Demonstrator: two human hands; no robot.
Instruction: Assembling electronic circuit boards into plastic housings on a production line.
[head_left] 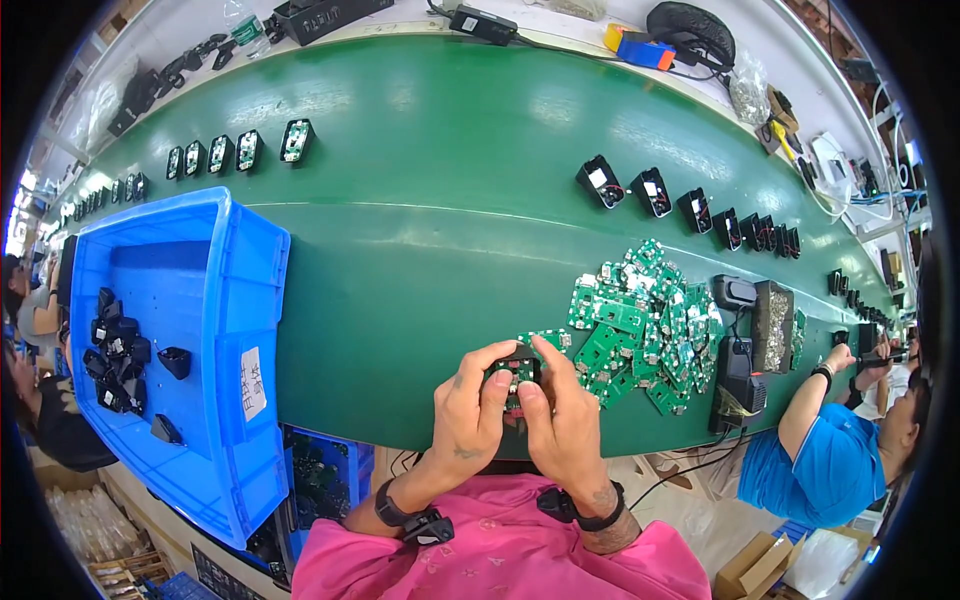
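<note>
Close in front of me, both hands grip a small black plastic housing [519, 353] with a green circuit board [515, 372] at its open face. My left hand [466, 412] wraps its left side, the thumb pressing on the board. From the other side my right hand [563, 418] closes round it, thumb also on the board. The fingers hide much of the housing. Just beyond my right hand begins a loose pile of green circuit boards [640, 325], one of them [548, 340] lying right behind the fingers.
A blue bin [265, 300] with several black housings [118, 345] stands at left. Board-fitted housings [296, 142] line the far left; open housings [602, 182] with wires line the right. Beside the pile are a box of small parts [772, 325] and a black device [738, 375]. A co-worker [825, 460] sits at right.
</note>
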